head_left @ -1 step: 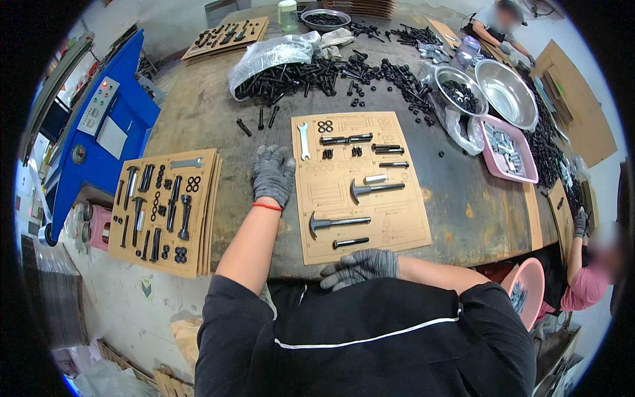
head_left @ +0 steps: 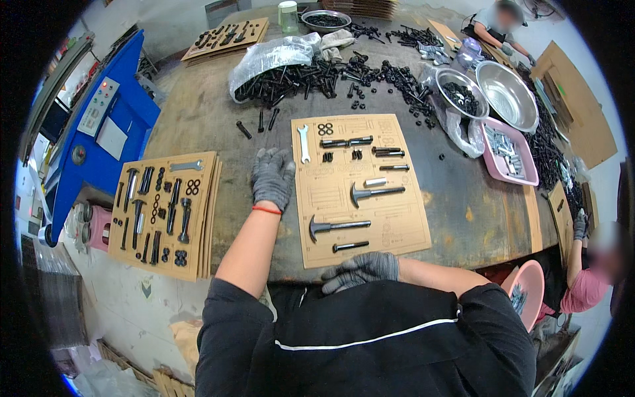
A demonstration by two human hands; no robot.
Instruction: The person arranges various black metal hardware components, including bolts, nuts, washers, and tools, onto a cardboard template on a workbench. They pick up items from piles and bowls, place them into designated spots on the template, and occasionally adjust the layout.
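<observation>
My left hand (head_left: 272, 177), in a grey knit glove, lies palm down on the table against the left edge of a brown cardboard sheet (head_left: 403, 228). Its fingers are stretched out, holding nothing. My right hand (head_left: 360, 271), gloved alike, rests at the sheet's near edge, close to my body, fingers loosely extended and free. On the sheet lie a silver open-ended wrench (head_left: 304, 144), black rings (head_left: 325, 129), several black bolts (head_left: 346, 141), a silver sleeve (head_left: 375, 181), and two black T-shaped pieces, one upper (head_left: 377, 192) and one lower (head_left: 338, 226).
Left stands a stack of cardboard sheets (head_left: 210, 218) bearing similar hardware. Loose black bolts (head_left: 284, 83) heap behind, partly under clear plastic. Metal bowls (head_left: 506, 96) and a pink tray (head_left: 512, 178) of silver sleeves sit right. Two other people (head_left: 585, 284) work at the right.
</observation>
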